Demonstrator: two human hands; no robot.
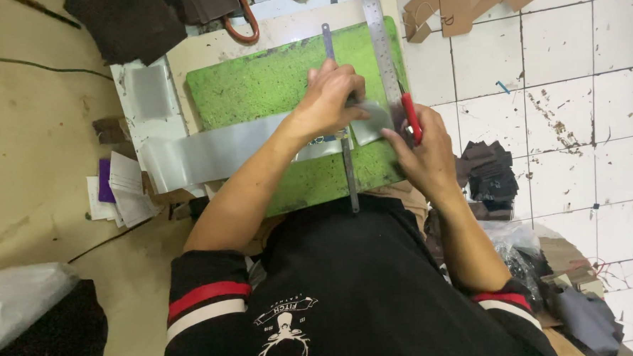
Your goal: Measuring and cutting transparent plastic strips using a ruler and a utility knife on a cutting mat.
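A green cutting mat [255, 84] lies on a pale board in front of me. A long grey strip of material [208, 151] runs across the mat from the left. My left hand [331, 99] presses down on a narrow metal ruler [347, 173] that lies across the strip. My right hand [424, 155] grips a red-handled knife [410, 115] at the ruler's right side, next to a small cut piece of the grey material [371, 122]. A second, wider steel ruler [380, 36] lies along the mat's right edge.
Orange-handled scissors [242, 21] lie beyond the mat. Brown card shapes [465, 4] sit on the white tiled floor at top right. A pile of dark cut pieces [488, 170] is at my right. Papers [125, 190] and a grey piece [149, 93] lie at left.
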